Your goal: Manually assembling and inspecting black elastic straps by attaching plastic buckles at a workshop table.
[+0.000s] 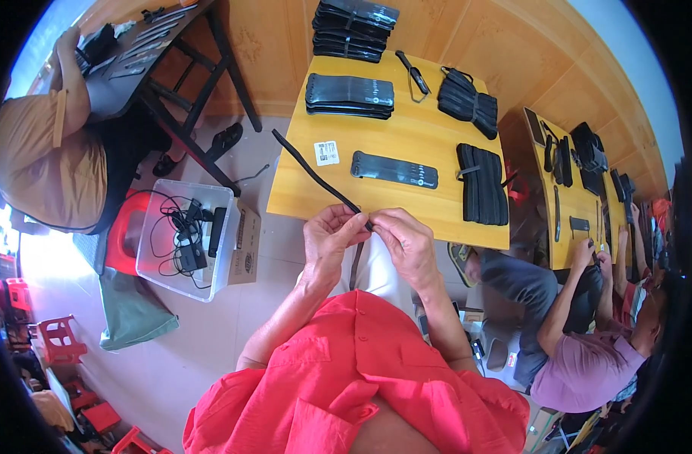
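A long, narrow black strap [316,172] is pinched between my two hands just off the table's near edge. My left hand [329,240] has its thumb and fingers closed on it. My right hand [403,240] grips it beside the left, near a dark end or joint mostly covered by fingers. One length slants up and left over the wooden table [429,216]; a darker length hangs below my hands. Just beyond them lies a flat black package [395,169] with a printed face. Near that is a white label [326,153]. A bundle of black straps [483,185] sits to the right.
Further back are stacked black packages [350,94], a taller pile [352,30], another strap bundle [468,102] and a black-handled tool [414,74]. On the floor at left stands a clear bin [220,261] of cables. Co-workers sit at tables on both sides.
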Available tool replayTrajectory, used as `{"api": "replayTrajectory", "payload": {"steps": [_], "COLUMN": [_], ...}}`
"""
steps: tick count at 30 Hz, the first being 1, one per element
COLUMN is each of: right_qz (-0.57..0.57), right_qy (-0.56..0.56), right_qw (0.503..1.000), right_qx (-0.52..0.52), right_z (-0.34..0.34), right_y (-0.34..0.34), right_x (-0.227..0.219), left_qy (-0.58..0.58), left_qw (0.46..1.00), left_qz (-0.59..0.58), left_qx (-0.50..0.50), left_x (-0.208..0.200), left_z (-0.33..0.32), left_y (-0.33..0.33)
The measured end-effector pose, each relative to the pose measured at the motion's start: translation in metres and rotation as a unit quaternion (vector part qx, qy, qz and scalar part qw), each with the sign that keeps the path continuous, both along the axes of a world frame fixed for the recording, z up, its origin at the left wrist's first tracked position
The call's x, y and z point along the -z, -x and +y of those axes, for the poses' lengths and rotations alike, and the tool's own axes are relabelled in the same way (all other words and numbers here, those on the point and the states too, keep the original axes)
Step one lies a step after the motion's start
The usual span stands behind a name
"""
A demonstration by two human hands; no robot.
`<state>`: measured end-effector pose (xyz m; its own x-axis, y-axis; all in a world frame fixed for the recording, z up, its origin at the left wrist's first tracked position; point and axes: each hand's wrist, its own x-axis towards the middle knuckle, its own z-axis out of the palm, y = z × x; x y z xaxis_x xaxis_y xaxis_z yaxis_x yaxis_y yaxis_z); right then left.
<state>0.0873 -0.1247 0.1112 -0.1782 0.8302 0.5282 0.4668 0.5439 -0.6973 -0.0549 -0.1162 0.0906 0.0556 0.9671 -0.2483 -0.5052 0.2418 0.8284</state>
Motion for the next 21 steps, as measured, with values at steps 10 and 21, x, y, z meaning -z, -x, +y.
{"api": "replayTrajectory", "payload": {"steps": [10, 21], "right_qz": [-0.015, -0.02], "right_qy": [-0.018, 0.019], "right_qw": [0.999, 0.999], "right_qx": [0.028, 0.027], "right_z": [-0.0015, -0.0015], "right_y": [0.005, 0.0049], "right_x": [0.0039, -0.0003], "left_qy": [-0.021, -0.032], "left_qw": [1.0, 0.999], "left_qz": [0.022, 0.02], "left_qx": [0.001, 0.009], "left_x": [0.0027, -0.0001], "left_z": [-0.0004, -0.0008], "left_y": [-0.0031, -0.0007]}}
